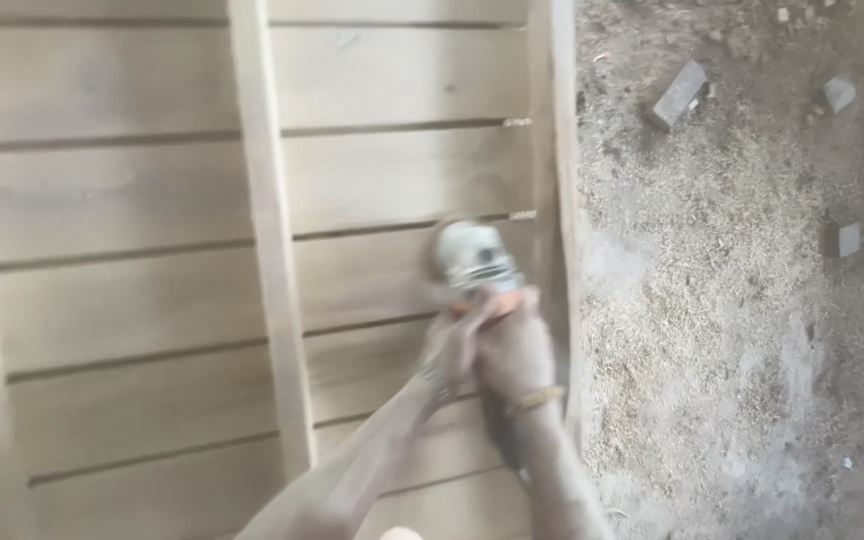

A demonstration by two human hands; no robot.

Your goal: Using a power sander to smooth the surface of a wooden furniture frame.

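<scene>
I am gripping an angle grinder (pixel 476 258) with both hands, and the whole view is smearing with motion, so its finer detail is not showing. Its head is looking pale, silvery grey and rounded, with an orange band just behind it where my fingers are beginning. The dark body is running back under my wrists toward me, so the long axis is lying roughly up and down the picture, with the head pointing away from me toward the top.

My right hand (pixel 514 352) is wrapping tight around the body just behind the head, a thin band circling the wrist. My left hand (pixel 449 350) is pressing in beside it from the left, fingers closing on the same body; both are touching each other.

The grinder is sitting over a wooden panel (pixel 122 200) of wide, pale, smooth-looking boards that are running across the view with dark narrow gaps between them. A slim upright batten (pixel 270 240) is crossing the boards to my left, and the panel's right edge rail (pixel 555 150) is standing just beside the tool. Beyond it the ground (pixel 742 330) is lying rough and dusty, strewn with sawdust and a few small grey offcut blocks (pixel 679 94).
</scene>
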